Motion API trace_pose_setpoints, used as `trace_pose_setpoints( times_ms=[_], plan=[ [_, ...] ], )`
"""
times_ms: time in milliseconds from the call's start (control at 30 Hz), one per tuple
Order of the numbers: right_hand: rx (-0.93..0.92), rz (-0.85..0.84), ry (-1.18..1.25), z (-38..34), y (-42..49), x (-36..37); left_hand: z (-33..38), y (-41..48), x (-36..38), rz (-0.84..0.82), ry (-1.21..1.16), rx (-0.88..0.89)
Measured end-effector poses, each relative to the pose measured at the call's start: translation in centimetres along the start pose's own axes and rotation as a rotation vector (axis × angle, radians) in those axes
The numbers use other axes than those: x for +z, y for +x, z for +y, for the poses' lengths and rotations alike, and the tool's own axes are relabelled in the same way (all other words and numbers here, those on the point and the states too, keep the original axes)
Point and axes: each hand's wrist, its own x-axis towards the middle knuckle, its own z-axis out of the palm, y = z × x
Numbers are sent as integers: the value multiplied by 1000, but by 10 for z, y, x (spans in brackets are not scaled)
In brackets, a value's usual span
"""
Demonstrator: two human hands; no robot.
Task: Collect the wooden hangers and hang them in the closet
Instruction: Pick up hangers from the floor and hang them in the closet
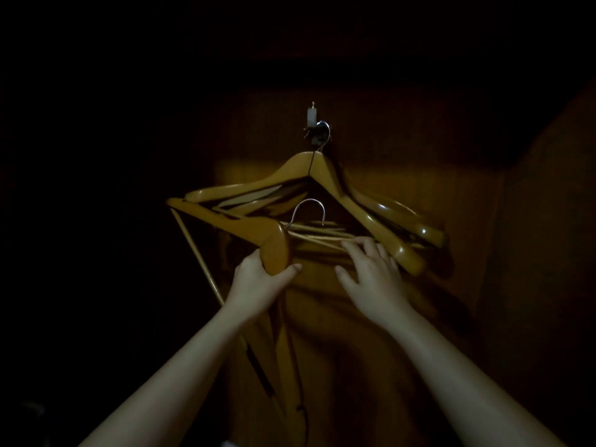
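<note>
Several yellow-brown wooden hangers (325, 177) hang in a bunch from a metal hook (317, 132) on the closet's wooden back wall. My left hand (258, 280) grips the rounded end of another wooden hanger (248, 225), whose silver hook (308, 211) sticks up in front of the bunch. My right hand (371, 274) has its fingers spread and touches the thin crossbars (322, 238) of the hanging ones. Below my left hand, more hanger wood (283, 359) hangs down in the dark.
The closet's wooden back wall (403, 150) is dimly lit; a side panel (545, 253) stands at the right. The left side and the top of the view are black, and nothing can be made out there.
</note>
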Motion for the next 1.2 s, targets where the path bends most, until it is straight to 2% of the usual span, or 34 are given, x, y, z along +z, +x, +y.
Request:
trace_pose_setpoints(
  times_ms=[300, 467, 633, 833, 933, 1200],
  plan=[
    [5, -273, 163, 15, -111, 25, -14, -127, 2, -266, -3, -237],
    [-4, -451, 244, 7, -174, 46, -44, -190, 5, -444, 7, -444],
    [-25, -634, 270, 3, -235, 61, -75, -256, 12, -321, 73, -646],
    [-44, -704, 268, 4, -260, 72, -107, -284, 2, -210, 222, -594],
    [-72, -760, 330, -7, -275, 77, -106, -293, -9, -251, 245, -602],
    [-130, -595, 482, -18, -276, 69, -57, -273, -14, -425, 131, -394]
  ],
)
